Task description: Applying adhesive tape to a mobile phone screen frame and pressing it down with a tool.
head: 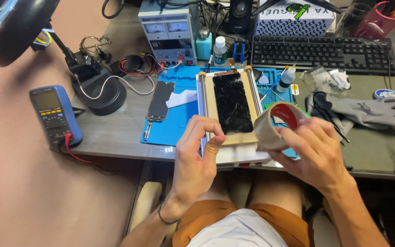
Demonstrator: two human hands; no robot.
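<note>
- Magnifier lamp [10, 25]: upper left corner, its black arm running down to a round base [104, 93] on the grey desk [115, 132].
- Multimeter [55, 114]: blue, at the desk's left edge, a red lead plugged into its lower end.
- Power supply [168, 32]: grey box with two dials, at the back of the desk, red and black leads coiled to its left.
- Blue mat [170, 128]: lies in front of the supply; a dark phone panel [160, 100] and a white slip rest on it.
- Left hand [197, 155]: at the near left corner of the separator plate [227, 137]. Fingers curled and close together, thumb [211, 148] pressed against the plate's edge. Whether the tips pinch a tape end cannot be told.
- Cracked screen [232, 103]: black, lying flat on the tan plate between two metal rails, just beyond both hands.
- Tape roll [275, 126]: tan with a red core, held on edge over the plate's near right corner, touching the right hand only.
- Right hand [314, 151]: fingers spread around the roll's outer face, gripping it from the right.
- Small bottles [287, 77]: stand behind the plate, on the mat's far edge.
- Keyboard [323, 52]: black, at the back right.
- Grey glove [371, 112]: lies flat right of the mat, well apart from the hands.
</note>
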